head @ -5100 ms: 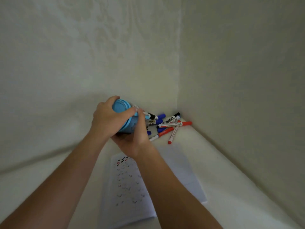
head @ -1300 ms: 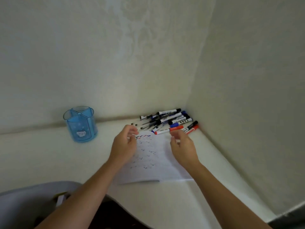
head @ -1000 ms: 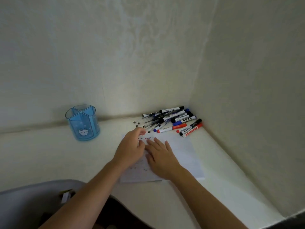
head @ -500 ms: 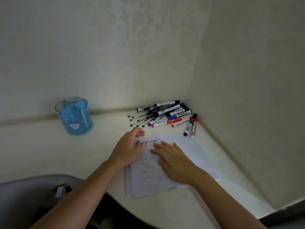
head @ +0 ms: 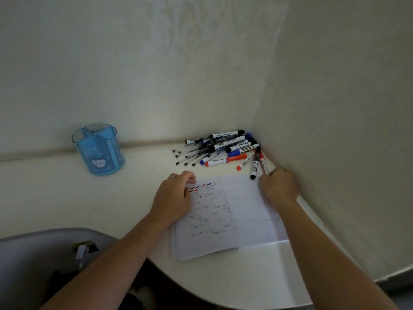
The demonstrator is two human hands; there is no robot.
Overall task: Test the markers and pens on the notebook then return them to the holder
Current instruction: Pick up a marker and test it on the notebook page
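— Which way does the red marker (head: 262,164) lie?

— Its long axis runs from the wall corner toward the near edge of the table (head: 67,198), close along the right wall. A black-capped marker (head: 255,164) lies just beside it, nearly parallel, cap end nearest the notebook (head: 245,211).

— And the right hand (head: 279,186)?

— Curled, fingertips pinched at the red marker's near end; how firm the hold is I cannot tell, the hand is blurred.

— The left hand (head: 174,195)?

— Resting loosely bent on the notebook's left page, holding nothing. That page carries rows of small red, blue and black ticks; the right page is lined and blank.

— The rest of the pens?

— A heap of markers and pens (head: 214,148) in the corner — white barrels, slim clear ones, mostly fanned leftward.

— The holder (head: 98,151)?

— Translucent blue plastic, round, upright by the back wall, well left of the heap, divided into compartments, a cat face printed on its front. I see nothing in it.
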